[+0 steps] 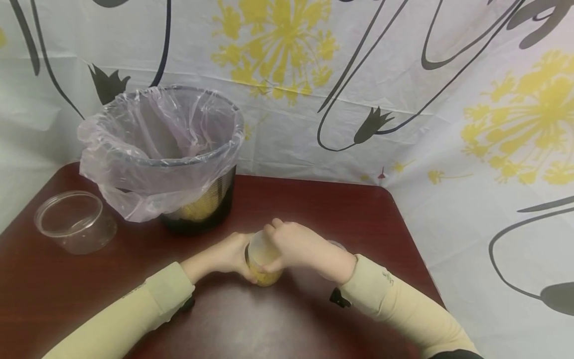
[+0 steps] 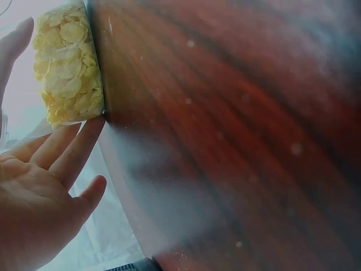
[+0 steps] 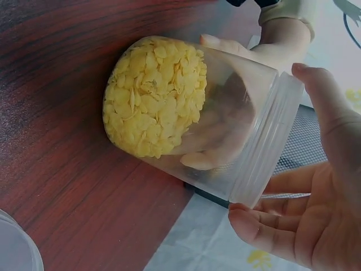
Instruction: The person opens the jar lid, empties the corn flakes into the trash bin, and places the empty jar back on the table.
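Note:
A clear plastic jar [image 3: 225, 107] has a layer of yellow flakes [image 3: 155, 96] in its lower part and a translucent lid [image 3: 268, 138] on top. My left hand [image 1: 228, 257] grips the jar's side, with its fingers showing through the clear wall in the right wrist view. Over the top, my right hand [image 1: 298, 247] holds the lid, thumb at one side of its rim and fingertips at the other. In the left wrist view the flakes show close over the table, beside the left hand [image 2: 45, 192].
Behind my left hand, a mesh bin [image 1: 197, 209] with a plastic liner [image 1: 148, 187] stands on the dark red table [image 1: 309, 199], something yellow showing through its mesh. An uncovered clear tub [image 1: 85, 239] sits left of it. A round clear rim [image 1: 337, 245] is partly hidden behind my right wrist.

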The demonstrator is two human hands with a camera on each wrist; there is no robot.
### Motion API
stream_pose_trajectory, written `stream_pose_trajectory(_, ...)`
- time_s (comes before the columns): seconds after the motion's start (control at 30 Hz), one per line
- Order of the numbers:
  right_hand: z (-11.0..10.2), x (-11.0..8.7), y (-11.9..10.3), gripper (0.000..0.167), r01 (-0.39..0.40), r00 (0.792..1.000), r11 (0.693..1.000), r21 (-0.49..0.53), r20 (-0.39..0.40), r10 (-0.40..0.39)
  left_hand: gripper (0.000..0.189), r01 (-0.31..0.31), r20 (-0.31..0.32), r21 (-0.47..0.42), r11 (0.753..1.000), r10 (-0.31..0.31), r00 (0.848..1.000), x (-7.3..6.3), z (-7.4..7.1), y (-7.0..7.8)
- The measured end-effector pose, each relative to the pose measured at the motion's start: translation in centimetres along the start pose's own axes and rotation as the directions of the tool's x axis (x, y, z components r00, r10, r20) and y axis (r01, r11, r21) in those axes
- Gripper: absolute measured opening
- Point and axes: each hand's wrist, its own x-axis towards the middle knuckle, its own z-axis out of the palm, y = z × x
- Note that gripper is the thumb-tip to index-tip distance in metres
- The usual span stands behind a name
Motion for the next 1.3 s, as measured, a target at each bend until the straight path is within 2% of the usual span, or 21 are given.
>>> stream_pose_trajectory(0.47,-0.5,0.2,1.0,0.067,0.129,0.990,0.992,0.005,0.056,-0.129,0.073,-0.012,-0.012,0.010,1.000,0.012,1.000,0.0,0.1,-0.2)
stream_pose_trajectory(0.7,-1.0,0.4,1.2,0.076,0.147,0.981,0.988,0.039,0.125,-0.151,0.072,-0.006,-0.012,0.008,1.000,0.006,1.000,0.1,0.1,-0.2)
stream_pose_trajectory(1.17,-1.5,0.8,1.6,0.081,0.204,0.963,0.977,0.053,0.169,-0.210,0.070,0.013,-0.032,0.027,1.000,-0.012,0.999,0.2,0.1,0.0)
stream_pose_trajectory(1.3,-1.8,0.8,1.3,0.090,0.251,0.943,0.965,0.075,0.208,-0.261,0.074,-0.017,-0.009,0.041,0.999,0.017,1.000,0.2,0.0,-0.1)
